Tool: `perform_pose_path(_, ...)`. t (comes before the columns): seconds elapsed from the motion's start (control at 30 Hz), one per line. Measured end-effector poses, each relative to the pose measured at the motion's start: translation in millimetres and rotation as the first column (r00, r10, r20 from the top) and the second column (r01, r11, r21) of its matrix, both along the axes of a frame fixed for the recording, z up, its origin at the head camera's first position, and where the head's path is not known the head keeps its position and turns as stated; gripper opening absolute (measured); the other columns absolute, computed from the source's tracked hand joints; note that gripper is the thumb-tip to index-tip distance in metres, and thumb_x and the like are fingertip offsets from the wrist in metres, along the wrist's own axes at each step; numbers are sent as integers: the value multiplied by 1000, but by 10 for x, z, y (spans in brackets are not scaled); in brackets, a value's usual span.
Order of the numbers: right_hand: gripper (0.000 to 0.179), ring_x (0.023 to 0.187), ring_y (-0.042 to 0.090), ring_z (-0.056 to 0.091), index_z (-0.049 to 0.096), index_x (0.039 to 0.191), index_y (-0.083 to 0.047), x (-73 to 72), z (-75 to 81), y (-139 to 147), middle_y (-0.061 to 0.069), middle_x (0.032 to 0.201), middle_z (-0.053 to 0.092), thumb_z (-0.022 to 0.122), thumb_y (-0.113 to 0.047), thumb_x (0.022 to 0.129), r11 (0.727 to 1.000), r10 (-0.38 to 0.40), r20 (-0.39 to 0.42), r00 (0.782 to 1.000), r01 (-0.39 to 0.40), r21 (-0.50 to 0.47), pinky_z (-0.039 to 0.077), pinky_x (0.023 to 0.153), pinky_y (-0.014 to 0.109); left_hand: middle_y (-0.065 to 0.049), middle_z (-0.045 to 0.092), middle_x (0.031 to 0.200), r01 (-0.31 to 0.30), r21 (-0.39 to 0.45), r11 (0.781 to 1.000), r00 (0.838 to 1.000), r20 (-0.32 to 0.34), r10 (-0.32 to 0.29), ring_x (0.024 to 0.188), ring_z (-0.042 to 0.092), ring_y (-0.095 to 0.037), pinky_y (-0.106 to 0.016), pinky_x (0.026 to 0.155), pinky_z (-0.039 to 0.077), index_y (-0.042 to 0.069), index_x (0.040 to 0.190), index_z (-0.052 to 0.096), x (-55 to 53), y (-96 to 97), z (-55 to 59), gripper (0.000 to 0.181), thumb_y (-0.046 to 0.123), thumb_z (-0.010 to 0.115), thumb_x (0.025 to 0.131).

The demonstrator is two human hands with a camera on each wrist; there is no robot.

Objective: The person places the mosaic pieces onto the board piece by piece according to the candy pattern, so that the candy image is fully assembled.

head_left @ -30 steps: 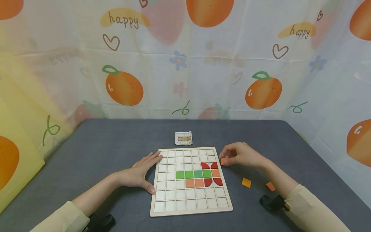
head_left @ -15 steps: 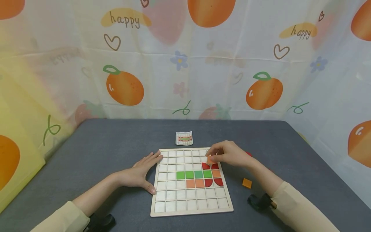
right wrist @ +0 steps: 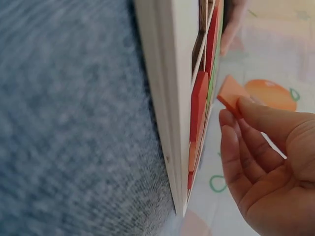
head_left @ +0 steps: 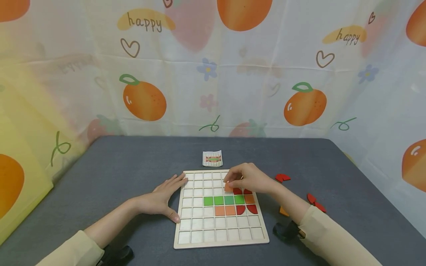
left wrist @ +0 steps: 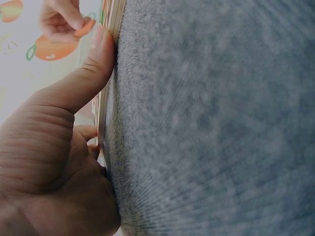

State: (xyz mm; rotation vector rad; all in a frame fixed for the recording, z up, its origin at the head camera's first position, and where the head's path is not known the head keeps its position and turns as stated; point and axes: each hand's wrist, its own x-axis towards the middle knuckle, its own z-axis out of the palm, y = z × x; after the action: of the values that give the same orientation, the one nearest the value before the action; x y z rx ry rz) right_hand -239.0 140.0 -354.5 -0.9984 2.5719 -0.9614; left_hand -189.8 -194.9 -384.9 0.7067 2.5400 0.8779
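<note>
A dark grey-blue table with a flecked surface carries a pale wooden board, which lies flat, well short of the straight far edge. A small printed card lies between the board and that edge. Toward the table's right edge lie two red pieces, two more red pieces and a partly hidden yellow-orange tile.

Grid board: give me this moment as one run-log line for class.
left hand: touching grid board, left edge; right hand: pinching orange square tile above grid board; printed pattern card: beyond far edge
</note>
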Motion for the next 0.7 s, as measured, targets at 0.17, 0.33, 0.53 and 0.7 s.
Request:
perform_pose_path(0.17, 11, 79, 3, 65, 76, 101, -16, 14, -31, -36, -4, 87, 75, 71, -14, 91, 1000, 23, -5, 1000, -23, 19, 53, 70, 21, -4, 3, 170, -15, -9, 1000, 1000, -4, 15, 157, -5, -33, -70, 118, 3, 13, 159, 17, -4, 6, -24, 126, 52, 89, 62)
perform_pose_path(0.33, 9, 77, 4, 66, 75, 97, -17, 36, -27, -54, -4, 84, 75, 72, -14, 89, 999, 33, 9, 999, -33, 9, 54, 69, 21, -4, 3, 170, -16, -5, 1000, 1000, -5, 16, 157, -4, -33, -69, 118, 3, 12, 159, 17, -12, 2, -35, 127, 51, 89, 62)
perform_pose_path(0.53, 7, 76, 4, 67, 75, 94, -17, 35, -26, -78, -3, 84, 75, 73, -13, 89, 1000, 12, 12, 1000, -12, 4, 54, 69, 21, -4, 3, 170, -10, -4, 1000, 1000, -12, 10, 157, -5, -33, -69, 119, 3, 12, 159, 17, -24, -4, -49, 127, 51, 89, 62)
perform_pose_path(0.7, 8, 77, 3, 67, 76, 95, -17, 22, -54, -81, -3, 86, 75, 74, -14, 88, 1000, 1, 16, 1000, -2, 15, 54, 70, 21, -8, 3, 170, 5, 2, 1000, 1000, -12, -5, 157, -4, -37, -71, 117, 3, 11, 159, 17, -6, -3, -16, 127, 53, 88, 62)
